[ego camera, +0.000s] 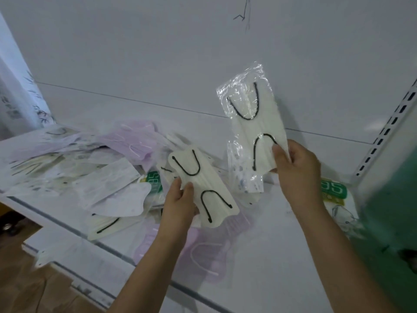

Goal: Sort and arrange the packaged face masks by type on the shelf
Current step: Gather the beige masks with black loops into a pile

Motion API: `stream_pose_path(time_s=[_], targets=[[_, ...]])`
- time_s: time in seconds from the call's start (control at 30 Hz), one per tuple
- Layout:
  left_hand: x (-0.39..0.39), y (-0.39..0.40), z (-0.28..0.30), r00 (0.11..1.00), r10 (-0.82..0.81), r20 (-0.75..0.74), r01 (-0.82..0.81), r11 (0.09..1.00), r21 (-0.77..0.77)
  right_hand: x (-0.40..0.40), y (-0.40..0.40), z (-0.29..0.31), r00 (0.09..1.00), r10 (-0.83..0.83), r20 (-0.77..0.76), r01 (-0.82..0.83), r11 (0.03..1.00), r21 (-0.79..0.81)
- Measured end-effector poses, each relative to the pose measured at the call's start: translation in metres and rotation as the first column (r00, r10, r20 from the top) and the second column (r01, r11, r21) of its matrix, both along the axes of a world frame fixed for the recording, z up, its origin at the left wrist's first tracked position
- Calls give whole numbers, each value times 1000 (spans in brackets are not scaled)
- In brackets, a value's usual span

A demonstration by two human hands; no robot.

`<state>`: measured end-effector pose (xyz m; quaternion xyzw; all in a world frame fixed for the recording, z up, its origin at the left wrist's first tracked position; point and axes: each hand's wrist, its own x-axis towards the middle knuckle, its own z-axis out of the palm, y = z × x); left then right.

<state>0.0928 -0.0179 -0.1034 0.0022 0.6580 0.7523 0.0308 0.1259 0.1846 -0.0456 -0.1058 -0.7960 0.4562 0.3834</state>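
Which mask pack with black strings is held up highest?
The cream mask pack in the right hand. It stands upright against the back wall, above the one the left hand holds.

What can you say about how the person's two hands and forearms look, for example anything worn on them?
Both the left hand and the right hand are bare, with no gloves. No rings, watch or bracelets show. Both forearms are uncovered as far as the bottom edge of the picture, so no sleeves are visible. The fingernails look short and unpainted.
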Motion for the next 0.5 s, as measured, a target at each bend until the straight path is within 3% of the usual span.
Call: stream_pose_path(time_s=[0.07, 0.13, 0.23, 0.3, 0.37, 0.4, 0.47, 0.5], targets=[[-3, 0, 11, 998, -38, 52, 30, 990, 139, 0, -19, -5, 979, 199, 47, -183, 955, -234], [-7, -4, 19, 995, -78, 58, 67, 982, 177, -6, -36, -22, 925, 344, 159, -308, 927, -213], [-14, -22, 25, 994, 39, -104, -49, 993, -103, -13, -53, -43, 875, 407, 262, -417, 909, -18], [-21, -38, 31, 966, 165, -197, -202, 962, -187, -22, -50, -54, 895, 296, 333, -395, 872, 288], [-27, -52, 38, 944, 229, -236, -274, 945, -179, -33, -35, -71, 838, 100, 537, -431, 725, 537], [-28, -58, 41, 946, 223, -235, -265, 950, -164, -34, -27, -79, 766, -5, 643, -465, 686, 559], [-33, -66, 42, 955, 198, -221, -230, 964, -132, -28, -15, -93, 605, -131, 785, -488, 718, 496], [-35, -69, 39, 957, 191, -220, -220, 968, -116, -23, -13, -94, 570, -165, 805, -465, 743, 482]])
